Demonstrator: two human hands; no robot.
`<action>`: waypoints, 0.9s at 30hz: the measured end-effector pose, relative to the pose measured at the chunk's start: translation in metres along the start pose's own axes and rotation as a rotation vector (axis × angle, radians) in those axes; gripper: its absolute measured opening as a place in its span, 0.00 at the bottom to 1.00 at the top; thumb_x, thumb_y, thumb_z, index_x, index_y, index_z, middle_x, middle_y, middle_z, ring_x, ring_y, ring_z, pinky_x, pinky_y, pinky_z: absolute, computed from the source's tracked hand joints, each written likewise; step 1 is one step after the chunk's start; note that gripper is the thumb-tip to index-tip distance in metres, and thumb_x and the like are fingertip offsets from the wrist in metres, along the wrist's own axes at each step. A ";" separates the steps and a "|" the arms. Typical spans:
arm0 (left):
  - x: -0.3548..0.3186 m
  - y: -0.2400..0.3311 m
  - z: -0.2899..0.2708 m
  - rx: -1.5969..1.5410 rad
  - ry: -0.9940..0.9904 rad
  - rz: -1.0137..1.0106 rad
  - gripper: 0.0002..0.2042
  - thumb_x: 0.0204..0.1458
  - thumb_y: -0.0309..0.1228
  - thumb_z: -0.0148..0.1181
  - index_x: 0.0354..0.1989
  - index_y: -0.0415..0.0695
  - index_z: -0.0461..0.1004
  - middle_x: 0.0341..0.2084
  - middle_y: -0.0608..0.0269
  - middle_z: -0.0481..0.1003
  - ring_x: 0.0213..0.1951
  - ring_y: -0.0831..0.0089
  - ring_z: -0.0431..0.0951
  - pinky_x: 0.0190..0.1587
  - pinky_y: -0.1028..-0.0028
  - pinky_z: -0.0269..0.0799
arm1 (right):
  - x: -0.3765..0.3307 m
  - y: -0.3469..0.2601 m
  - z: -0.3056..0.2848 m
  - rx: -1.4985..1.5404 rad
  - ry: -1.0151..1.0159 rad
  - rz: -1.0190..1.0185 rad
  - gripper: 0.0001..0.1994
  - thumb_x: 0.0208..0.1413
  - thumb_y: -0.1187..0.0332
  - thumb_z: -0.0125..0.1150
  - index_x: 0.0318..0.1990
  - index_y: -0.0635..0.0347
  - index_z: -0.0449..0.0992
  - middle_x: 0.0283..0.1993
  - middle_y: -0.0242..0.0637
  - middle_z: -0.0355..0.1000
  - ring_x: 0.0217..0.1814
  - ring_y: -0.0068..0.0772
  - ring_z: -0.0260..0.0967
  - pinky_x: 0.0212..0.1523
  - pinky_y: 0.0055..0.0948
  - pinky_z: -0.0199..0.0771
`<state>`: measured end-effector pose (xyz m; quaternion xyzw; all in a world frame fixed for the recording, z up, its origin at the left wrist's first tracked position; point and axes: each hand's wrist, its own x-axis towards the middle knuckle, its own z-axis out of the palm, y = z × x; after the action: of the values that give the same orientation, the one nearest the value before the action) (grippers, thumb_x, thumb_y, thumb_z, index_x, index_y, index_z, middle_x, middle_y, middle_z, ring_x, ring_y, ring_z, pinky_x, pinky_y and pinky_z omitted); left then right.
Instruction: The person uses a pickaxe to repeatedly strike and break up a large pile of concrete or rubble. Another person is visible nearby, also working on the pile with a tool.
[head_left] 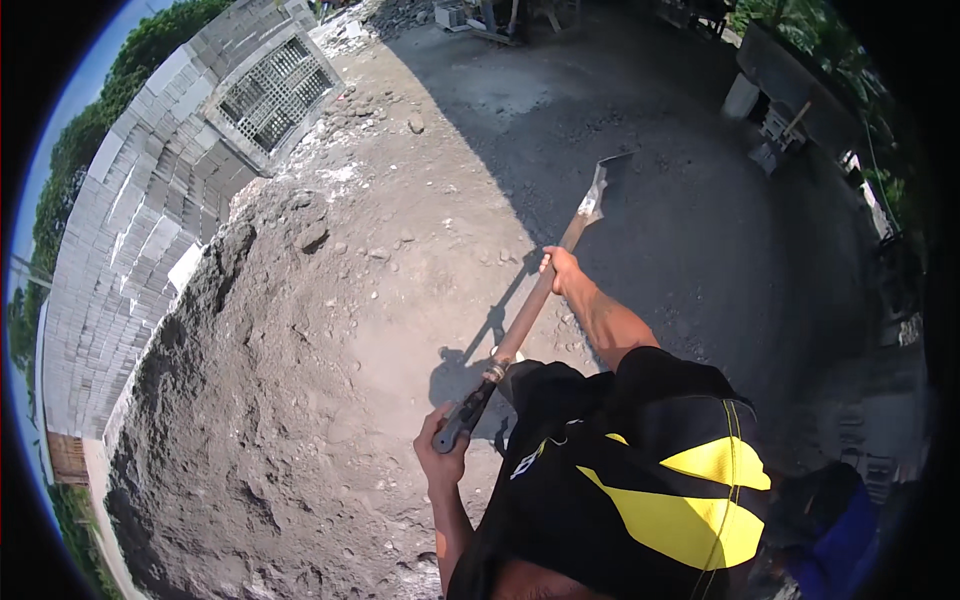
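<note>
I hold a long-handled shovel (pixel 528 315) raised above the dirt ground. My left hand (pixel 440 455) grips the dark grip at the handle's near end. My right hand (pixel 560 268) is closed around the wooden shaft farther up, below the metal blade (pixel 605 185), which hangs in the air over shaded ground. A large heap of grey sand or soil (pixel 260 400) lies to my left. The shovel's shadow (pixel 470 360) falls on the sunlit ground beside the heap.
A wall of grey concrete blocks (pixel 140 220) with a lattice vent panel (pixel 272 92) curves along the left behind the heap. Rubble and stones (pixel 350 110) lie near its base. Concrete pieces and equipment (pixel 770 120) stand at the far right in shade.
</note>
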<state>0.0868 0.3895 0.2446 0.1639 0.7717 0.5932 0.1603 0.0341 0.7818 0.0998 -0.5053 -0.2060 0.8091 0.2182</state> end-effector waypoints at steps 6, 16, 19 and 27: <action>-0.181 -0.007 -0.013 -0.438 0.759 -0.501 0.26 0.27 0.20 0.58 0.44 0.36 0.69 0.16 0.64 0.68 0.16 0.75 0.68 0.19 0.78 0.65 | -0.030 0.267 -0.006 -0.972 -0.347 0.590 0.03 0.49 0.73 0.51 0.27 0.62 0.67 0.20 0.37 0.64 0.20 0.33 0.63 0.21 0.33 0.65; -0.179 0.104 0.209 -1.474 2.291 0.215 0.18 0.45 0.25 0.51 0.48 0.43 0.64 0.11 0.70 0.59 0.13 0.78 0.60 0.19 0.75 0.61 | -0.253 0.378 -0.096 -1.932 -1.012 1.349 0.06 0.49 0.71 0.51 0.25 0.59 0.63 0.20 0.35 0.62 0.21 0.32 0.63 0.24 0.30 0.67; -0.165 0.078 0.214 -1.492 2.601 0.578 0.15 0.43 0.25 0.48 0.42 0.45 0.67 0.11 0.72 0.57 0.13 0.79 0.58 0.19 0.75 0.59 | -0.293 0.409 -0.149 -2.179 -1.283 1.303 0.06 0.48 0.70 0.54 0.26 0.61 0.64 0.21 0.36 0.64 0.21 0.31 0.64 0.24 0.30 0.68; -0.243 -0.037 0.029 -1.413 2.649 0.806 0.17 0.42 0.22 0.48 0.44 0.43 0.62 0.11 0.71 0.56 0.13 0.78 0.58 0.19 0.73 0.60 | -0.413 0.515 -0.112 -2.270 -1.877 1.166 0.10 0.49 0.67 0.57 0.33 0.65 0.67 0.24 0.36 0.67 0.23 0.30 0.66 0.23 0.28 0.70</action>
<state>0.3142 0.2978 0.2144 -0.3756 -0.1629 0.5417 -0.7342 0.2245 0.1400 0.0696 -0.2539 0.5203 -0.2213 0.7848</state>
